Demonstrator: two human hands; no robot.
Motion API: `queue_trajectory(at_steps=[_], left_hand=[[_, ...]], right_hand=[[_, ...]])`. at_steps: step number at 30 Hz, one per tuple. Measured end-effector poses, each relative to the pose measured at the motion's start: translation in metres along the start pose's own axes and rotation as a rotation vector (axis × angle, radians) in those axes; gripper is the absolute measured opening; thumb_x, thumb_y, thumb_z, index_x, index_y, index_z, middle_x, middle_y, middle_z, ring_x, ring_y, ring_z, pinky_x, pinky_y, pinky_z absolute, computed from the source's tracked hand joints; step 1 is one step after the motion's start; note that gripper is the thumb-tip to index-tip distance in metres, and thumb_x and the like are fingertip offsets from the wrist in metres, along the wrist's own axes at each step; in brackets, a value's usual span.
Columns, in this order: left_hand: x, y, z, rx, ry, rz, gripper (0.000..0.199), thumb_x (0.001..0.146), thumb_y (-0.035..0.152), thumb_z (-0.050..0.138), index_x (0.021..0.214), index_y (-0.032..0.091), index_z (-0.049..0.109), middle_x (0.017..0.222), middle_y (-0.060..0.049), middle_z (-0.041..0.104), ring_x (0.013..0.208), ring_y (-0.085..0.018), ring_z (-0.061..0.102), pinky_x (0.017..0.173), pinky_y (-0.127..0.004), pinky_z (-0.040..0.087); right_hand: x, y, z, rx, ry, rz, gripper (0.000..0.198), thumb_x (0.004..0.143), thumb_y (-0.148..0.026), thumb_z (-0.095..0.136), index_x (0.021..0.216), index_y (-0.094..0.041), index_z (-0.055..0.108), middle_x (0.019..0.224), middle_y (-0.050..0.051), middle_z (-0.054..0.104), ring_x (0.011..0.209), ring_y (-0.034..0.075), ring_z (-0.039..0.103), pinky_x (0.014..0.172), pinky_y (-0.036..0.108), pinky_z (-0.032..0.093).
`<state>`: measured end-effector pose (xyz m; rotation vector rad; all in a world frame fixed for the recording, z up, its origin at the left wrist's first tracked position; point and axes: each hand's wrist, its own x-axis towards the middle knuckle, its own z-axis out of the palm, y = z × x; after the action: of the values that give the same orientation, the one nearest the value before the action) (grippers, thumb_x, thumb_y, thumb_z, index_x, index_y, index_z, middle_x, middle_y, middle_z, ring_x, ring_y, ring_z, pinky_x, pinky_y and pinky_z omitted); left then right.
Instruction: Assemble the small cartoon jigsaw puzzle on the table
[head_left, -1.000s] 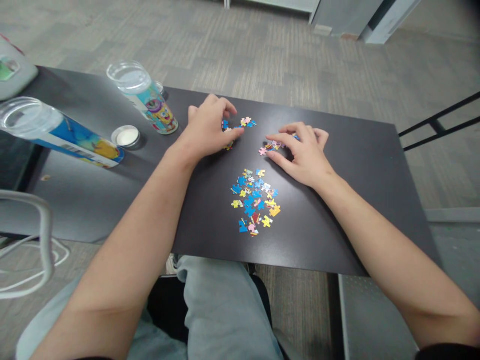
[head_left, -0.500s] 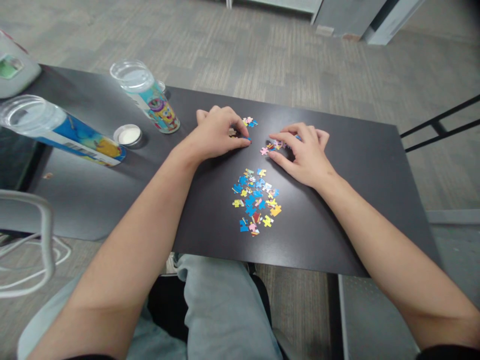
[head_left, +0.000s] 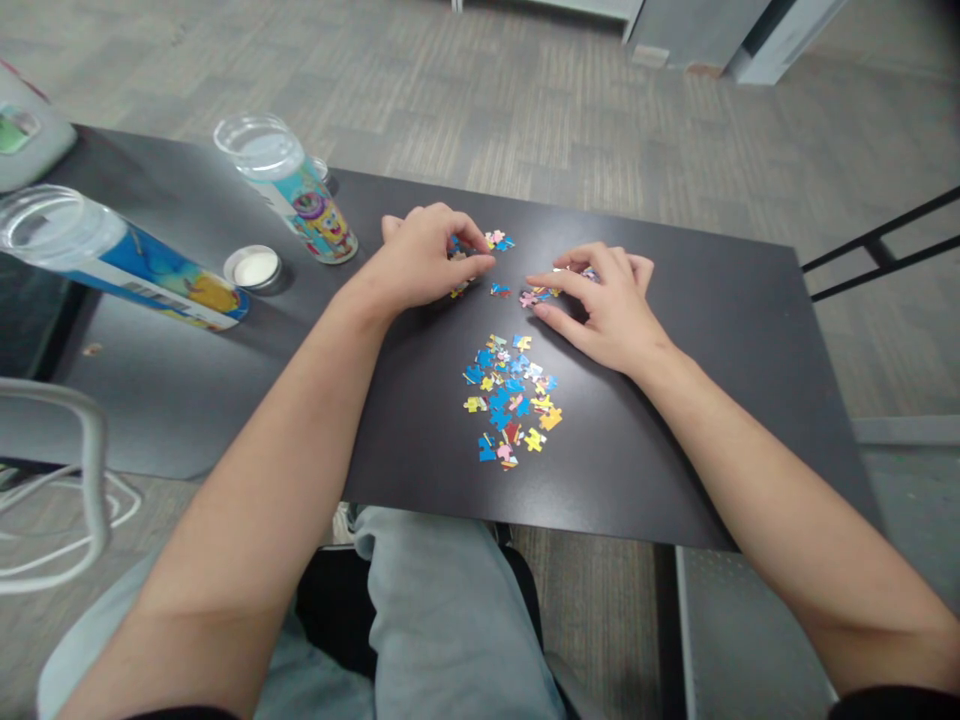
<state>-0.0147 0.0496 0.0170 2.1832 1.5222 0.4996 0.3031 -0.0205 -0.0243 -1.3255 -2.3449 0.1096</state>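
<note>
The tabletop (head_left: 735, 320) lies open at centre right; puzzle pieces (head_left: 499, 400) obstruct the centre, while two canisters (head_left: 315, 205) and a round lid (head_left: 255, 267) crowd the upper left.

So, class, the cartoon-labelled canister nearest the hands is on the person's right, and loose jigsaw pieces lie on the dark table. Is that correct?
Wrong side: the head view shows the cartoon-labelled canister on the person's left. The loose jigsaw pieces do lie on the dark table.

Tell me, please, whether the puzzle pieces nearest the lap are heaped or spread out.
Spread out: the pieces lie scattered on the dark table, with gaps between many.
</note>
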Motion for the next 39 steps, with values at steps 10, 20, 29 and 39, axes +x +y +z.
queue_trajectory(at_steps=[10,20,29,39], left_hand=[[-0.014,0.005,-0.008,0.087,-0.168,0.097,0.094,0.079,0.079,0.117,0.157,0.038,0.086,0.181,-0.015,0.069,0.176,-0.059,0.053,0.147,-0.072,0.037],[-0.007,0.010,0.011,0.083,-0.024,0.061,0.061,0.115,0.060,0.089,0.172,0.038,0.083,0.184,-0.017,0.068,0.175,-0.056,0.053,0.146,-0.076,0.036],[-0.008,0.010,0.004,0.015,0.029,0.082,0.030,0.112,0.062,0.091,0.128,0.037,0.099,0.151,-0.012,0.084,0.164,-0.052,0.055,0.140,-0.072,0.035],[-0.005,0.007,0.005,0.035,0.011,0.084,0.028,0.107,0.057,0.095,0.121,0.033,0.096,0.145,-0.009,0.087,0.157,-0.049,0.064,0.139,-0.073,0.031]], right_hand=[[0.000,0.001,-0.001,0.001,-0.023,-0.018,0.037,0.134,-0.057,0.068,0.155,-0.044,0.095,0.166,0.012,0.077,0.148,0.044,0.070,0.133,0.073,0.039],[0.000,0.000,-0.001,0.000,-0.019,-0.020,0.037,0.134,-0.058,0.069,0.155,-0.042,0.094,0.165,0.012,0.078,0.149,0.042,0.070,0.133,0.069,0.039],[0.002,-0.003,-0.006,-0.034,-0.067,-0.002,0.040,0.133,-0.059,0.065,0.158,-0.046,0.093,0.166,0.012,0.078,0.145,0.043,0.067,0.130,0.071,0.039],[0.001,0.001,-0.002,-0.032,-0.050,-0.012,0.041,0.132,-0.059,0.067,0.163,-0.044,0.089,0.166,0.013,0.079,0.148,0.046,0.067,0.131,0.072,0.040]])
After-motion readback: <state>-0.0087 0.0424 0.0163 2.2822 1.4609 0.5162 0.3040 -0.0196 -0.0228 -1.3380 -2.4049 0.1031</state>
